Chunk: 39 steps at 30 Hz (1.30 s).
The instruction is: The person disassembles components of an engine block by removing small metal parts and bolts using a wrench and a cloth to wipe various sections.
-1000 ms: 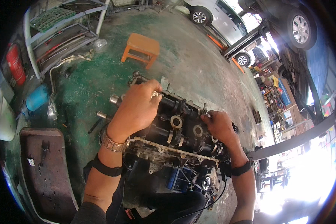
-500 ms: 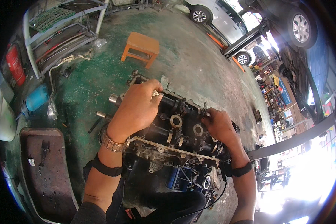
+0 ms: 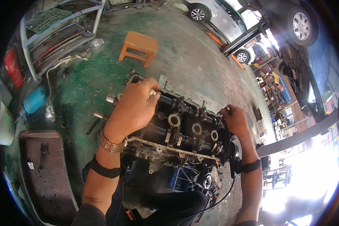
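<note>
An engine cylinder head (image 3: 150,145) with black camshafts and round plug-hole rings lies before me, above my knees. My left hand (image 3: 133,107) is over its left end, fingers closed on a small pale metal piece (image 3: 152,92) whose kind I cannot make out. At the far right corner of the head, my right hand (image 3: 235,119) is closed in a pinch by the edge. Something small and light shows at its fingertips, too little to name. The hand hides the part of the head below it.
On the left stands a brown metal tray (image 3: 39,133) with dark oily stains, near a blue canister (image 3: 34,100) and a white bucket (image 3: 4,124). An orange stool (image 3: 141,42) stands beyond the head. Engine parts and a blue crate (image 3: 179,179) lie below it.
My right hand has moved right along the cylinder head, from the middle rings to the far right corner, uncovering another ring. My left hand stays over the left end, still closed.
</note>
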Each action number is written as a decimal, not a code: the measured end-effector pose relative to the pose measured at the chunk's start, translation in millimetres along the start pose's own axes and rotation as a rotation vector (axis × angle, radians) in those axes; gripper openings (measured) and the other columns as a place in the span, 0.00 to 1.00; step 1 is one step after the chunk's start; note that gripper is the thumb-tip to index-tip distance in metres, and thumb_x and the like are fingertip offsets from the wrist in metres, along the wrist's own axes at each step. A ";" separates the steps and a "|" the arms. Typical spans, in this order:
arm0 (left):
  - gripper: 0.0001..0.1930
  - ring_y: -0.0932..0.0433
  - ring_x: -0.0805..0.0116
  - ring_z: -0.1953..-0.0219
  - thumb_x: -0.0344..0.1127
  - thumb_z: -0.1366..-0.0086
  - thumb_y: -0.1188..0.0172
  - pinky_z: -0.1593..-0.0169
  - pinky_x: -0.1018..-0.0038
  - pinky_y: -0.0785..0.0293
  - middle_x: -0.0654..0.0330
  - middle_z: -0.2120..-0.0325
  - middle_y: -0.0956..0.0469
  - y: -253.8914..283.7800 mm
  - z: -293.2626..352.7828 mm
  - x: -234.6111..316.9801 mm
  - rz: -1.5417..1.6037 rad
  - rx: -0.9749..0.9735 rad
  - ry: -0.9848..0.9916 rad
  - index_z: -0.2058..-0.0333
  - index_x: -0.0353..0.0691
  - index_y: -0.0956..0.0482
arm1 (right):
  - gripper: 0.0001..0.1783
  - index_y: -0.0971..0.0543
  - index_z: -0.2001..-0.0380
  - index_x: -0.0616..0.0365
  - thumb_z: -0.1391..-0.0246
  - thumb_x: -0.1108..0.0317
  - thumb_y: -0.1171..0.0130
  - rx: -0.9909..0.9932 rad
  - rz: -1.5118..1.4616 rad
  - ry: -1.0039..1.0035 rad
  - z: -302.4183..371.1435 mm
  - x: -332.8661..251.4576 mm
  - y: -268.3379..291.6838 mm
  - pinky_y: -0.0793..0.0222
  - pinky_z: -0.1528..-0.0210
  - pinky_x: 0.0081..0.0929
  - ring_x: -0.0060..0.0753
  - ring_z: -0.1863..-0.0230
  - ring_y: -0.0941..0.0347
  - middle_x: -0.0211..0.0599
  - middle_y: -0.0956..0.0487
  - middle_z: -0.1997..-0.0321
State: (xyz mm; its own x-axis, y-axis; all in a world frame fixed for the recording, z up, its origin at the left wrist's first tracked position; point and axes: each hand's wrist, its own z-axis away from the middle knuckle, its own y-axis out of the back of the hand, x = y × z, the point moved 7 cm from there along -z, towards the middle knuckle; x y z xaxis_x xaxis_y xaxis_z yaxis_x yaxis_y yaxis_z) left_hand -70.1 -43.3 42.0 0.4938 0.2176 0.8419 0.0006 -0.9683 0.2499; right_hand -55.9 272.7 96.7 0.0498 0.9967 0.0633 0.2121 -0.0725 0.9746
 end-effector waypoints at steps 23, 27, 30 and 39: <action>0.08 0.28 0.63 0.68 0.25 0.43 0.48 0.60 0.70 0.33 0.52 0.70 0.26 -26.8 4.1 19.6 -0.011 -0.178 0.065 0.63 0.31 0.29 | 0.12 0.24 0.69 0.63 0.52 0.64 0.42 -0.028 0.079 -0.026 24.9 8.0 -4.2 0.33 0.67 0.40 0.54 0.67 0.26 0.55 0.25 0.73; 0.07 0.26 0.49 0.69 0.25 0.45 0.48 0.64 0.68 0.31 0.45 0.72 0.25 -33.1 4.8 26.5 -0.059 -0.089 -0.078 0.66 0.30 0.28 | 0.11 0.24 0.69 0.63 0.46 0.64 0.48 0.456 -0.393 -0.087 75.5 -11.6 54.2 0.31 0.69 0.34 0.41 0.72 0.25 0.46 0.23 0.75; 0.07 0.26 0.62 0.74 0.27 0.43 0.47 0.66 0.72 0.32 0.51 0.75 0.25 -49.5 5.2 33.9 0.034 -0.124 -0.021 0.66 0.30 0.27 | 0.10 0.24 0.65 0.64 0.46 0.67 0.46 0.568 -0.663 -0.205 136.5 -17.1 74.8 0.33 0.71 0.23 0.27 0.74 0.27 0.40 0.24 0.77; 0.11 0.35 0.81 0.79 0.37 0.34 0.51 0.76 0.85 0.40 0.65 0.78 0.29 -97.4 23.5 57.4 0.559 -0.162 0.245 0.63 0.36 0.26 | 0.12 0.26 0.64 0.65 0.44 0.66 0.49 0.076 -1.302 0.108 173.0 -69.6 -32.2 0.32 0.71 0.26 0.35 0.75 0.26 0.42 0.24 0.77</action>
State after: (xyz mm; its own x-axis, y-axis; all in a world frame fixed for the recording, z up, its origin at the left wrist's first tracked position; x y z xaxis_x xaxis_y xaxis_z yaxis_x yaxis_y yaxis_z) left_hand -21.4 60.6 54.7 0.1683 -0.2754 0.9465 -0.3409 -0.9172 -0.2062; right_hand 102.7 199.6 23.7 -0.3096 0.3346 -0.8901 0.0997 0.9423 0.3195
